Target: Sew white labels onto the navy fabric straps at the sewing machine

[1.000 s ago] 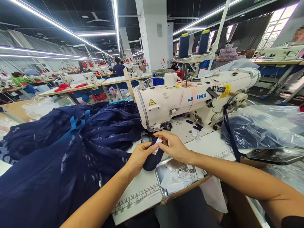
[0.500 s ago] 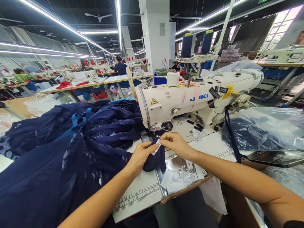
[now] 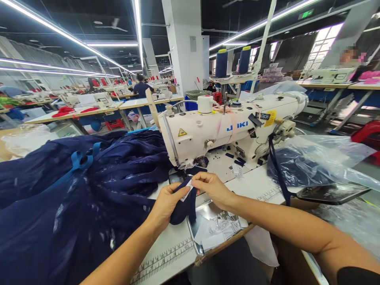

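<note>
Navy cloth (image 3: pixel 179 213), soft & matte, droops from the L hand (image 3: pixel 166 202), nearly closed, thumb pressing a white label (image 3: pixel 186 192) on it. R hand (image 3: pixel 213 190), fingers curled, nips the label's upper end btwn thumb & index. All just in front of the sewing m/c (image 3: pixel 202 132). Shiny metal tray (image 3: pixel 208 209) below holds loose printed tags (image 3: pixel 221 229); clear plastic bag (image 3: pixel 314 152), crinkled, has dark fabric inside.

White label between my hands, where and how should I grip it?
Probably pinch the upper-right end of the white label from the right with your right hand: it's a thin strip slanting that way; your left hand holds its left side.
</note>
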### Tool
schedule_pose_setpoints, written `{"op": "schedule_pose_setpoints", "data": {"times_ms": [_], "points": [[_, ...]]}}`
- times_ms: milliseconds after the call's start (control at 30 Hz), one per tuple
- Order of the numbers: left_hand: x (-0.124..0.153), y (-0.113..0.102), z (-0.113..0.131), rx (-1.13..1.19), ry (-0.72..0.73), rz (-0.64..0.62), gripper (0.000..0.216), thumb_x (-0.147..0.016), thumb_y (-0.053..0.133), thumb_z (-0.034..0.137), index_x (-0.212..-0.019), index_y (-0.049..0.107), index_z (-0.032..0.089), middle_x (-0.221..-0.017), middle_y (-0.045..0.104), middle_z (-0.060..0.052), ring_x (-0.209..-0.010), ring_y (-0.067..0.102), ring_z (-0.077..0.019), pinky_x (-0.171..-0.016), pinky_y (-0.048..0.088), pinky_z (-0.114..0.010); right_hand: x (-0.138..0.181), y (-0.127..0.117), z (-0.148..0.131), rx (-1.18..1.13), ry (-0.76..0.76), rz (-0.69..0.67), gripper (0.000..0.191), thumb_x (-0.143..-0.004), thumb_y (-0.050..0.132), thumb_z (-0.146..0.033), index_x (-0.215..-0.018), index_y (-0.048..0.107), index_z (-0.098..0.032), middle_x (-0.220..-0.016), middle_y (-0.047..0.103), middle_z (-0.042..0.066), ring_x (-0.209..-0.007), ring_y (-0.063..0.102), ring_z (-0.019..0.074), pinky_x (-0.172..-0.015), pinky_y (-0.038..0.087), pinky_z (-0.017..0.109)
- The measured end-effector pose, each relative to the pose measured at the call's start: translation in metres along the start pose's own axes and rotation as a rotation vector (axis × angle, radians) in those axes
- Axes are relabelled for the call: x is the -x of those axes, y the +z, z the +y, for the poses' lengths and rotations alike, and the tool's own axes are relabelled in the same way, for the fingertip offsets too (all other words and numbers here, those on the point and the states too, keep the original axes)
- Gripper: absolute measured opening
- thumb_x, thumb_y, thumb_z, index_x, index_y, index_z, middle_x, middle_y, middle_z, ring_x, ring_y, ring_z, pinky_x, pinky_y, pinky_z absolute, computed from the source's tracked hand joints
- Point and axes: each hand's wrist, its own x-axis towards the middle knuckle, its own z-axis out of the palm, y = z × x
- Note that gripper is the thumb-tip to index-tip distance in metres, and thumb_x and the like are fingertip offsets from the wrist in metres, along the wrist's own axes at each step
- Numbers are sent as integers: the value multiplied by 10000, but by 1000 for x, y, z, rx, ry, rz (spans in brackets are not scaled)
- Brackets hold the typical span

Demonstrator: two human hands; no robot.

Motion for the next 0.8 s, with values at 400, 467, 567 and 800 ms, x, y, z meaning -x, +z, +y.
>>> {"op": "schedule_pose_setpoints", "data": {"times_ms": [400, 467, 567, 800], "points": [[-7, -34, 20, -803, 641, 181, 209, -715, 599, 387, -675, 641, 186, -568, 595, -2, -485, 496, -121, -477, 349, -244, -58, -101, -16, 1475, -462, 10, 158, -824, 467, -130, -838, 625, -131, -858, 620, 107, -831, 547, 214, -769, 386, 368], [-15, -39, 24, -1211, 1121, 184, 186, -810, 496, 269, -712, 629, 183, -588, 588, -10, -499, 487, -115, -501, 326, -265, -79, -117, -18, 1741, -480, 47, 238, -835, 399, -79, -912, 619, -129, -942, 619, 142, -906, 538, 245, -789, 376, 390], [-34, -36, 14, -1660, 1520, 35, 288, -860, 333, 90, -753, 593, 149, -587, 561, -23, -482, 463, -114, -508, 301, -289, -103, -125, -13, 1892, -505, -32, 318, -848, 339, -61, -1045, 582, -122, -1058, 597, 163, -979, 524, 257, -809, 380, 395], [-57, -27, -23, -1920, 1444, -111, 263, -784, 333, 11, -697, 558, 118, -601, 548, -47, -502, 464, -140, -557, 290, -315, -111, -132, -5, 1924, -502, -77, 337, -860, 324, -90, -1101, 557, -118, -1054, 606, 161, -976, 535, 266, -807, 396, 394]]}}
